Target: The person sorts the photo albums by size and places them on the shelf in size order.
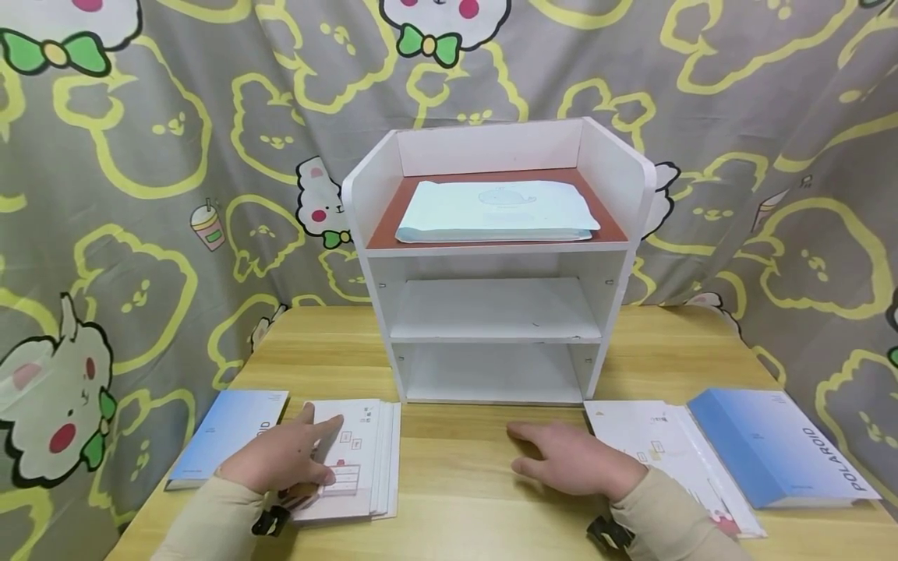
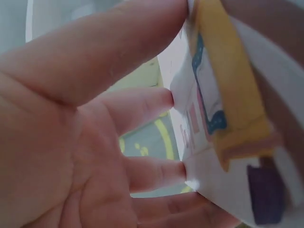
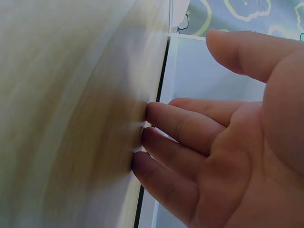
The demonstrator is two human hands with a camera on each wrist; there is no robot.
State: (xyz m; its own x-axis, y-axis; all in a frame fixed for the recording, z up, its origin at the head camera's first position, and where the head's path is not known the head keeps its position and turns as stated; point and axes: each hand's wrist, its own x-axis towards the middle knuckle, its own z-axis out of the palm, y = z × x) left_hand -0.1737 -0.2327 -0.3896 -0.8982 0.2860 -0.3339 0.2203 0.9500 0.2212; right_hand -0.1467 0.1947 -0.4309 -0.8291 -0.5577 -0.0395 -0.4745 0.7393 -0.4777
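On the left of the table lies a stack of thin white picture books (image 1: 361, 460) with printed drawings. My left hand (image 1: 288, 452) rests on the top one, fingertips and thumb touching its cover. The left wrist view shows those fingertips against the printed cover (image 2: 209, 118). My right hand (image 1: 571, 460) is over the wooden table, fingers extended and holding nothing; in the right wrist view its fingertips touch the wood (image 3: 95, 114). Beside its wrist lies another pile of white picture books (image 1: 666, 444), partly covered by the forearm.
A white shelf unit (image 1: 494, 339) stands at the table's back, a pale whale-print package (image 1: 498, 209) on its top. Blue POLAROID boxes lie at both sides, one at the left (image 1: 231, 432) and one at the right (image 1: 786, 448). A patterned curtain (image 1: 231, 93) hangs behind.
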